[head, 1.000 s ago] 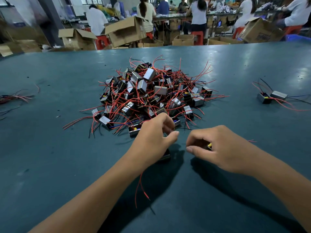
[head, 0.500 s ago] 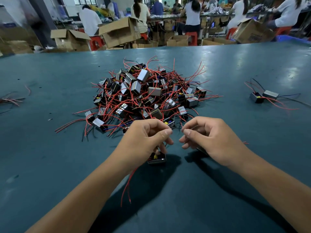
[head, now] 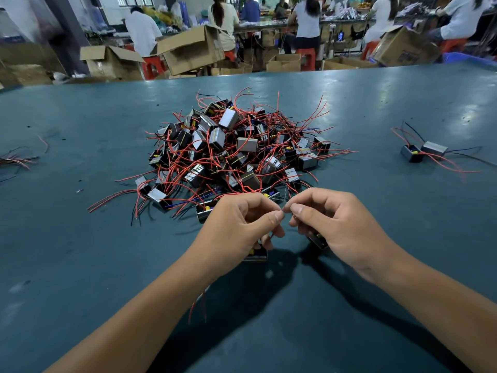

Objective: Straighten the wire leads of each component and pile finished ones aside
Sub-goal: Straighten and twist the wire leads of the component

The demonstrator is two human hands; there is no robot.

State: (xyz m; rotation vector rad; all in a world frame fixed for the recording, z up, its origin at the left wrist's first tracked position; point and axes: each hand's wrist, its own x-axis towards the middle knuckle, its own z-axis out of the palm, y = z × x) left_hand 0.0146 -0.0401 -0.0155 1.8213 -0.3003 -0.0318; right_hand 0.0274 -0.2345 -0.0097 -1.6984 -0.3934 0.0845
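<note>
Beyond table [head: 80, 265], cardboard boxes [head: 192, 51] open, contents unseen

A factory assembly floor: beyond the green counter [head: 376, 109], seated workers [head: 306, 25] are working at benches, open cardboard boxes [head: 192, 53] lying around them.

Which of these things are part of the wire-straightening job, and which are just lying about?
Job: left hand, right hand, the part under them, big heap, two parts aside.
Lying about: cardboard boxes, loose wires.
</note>
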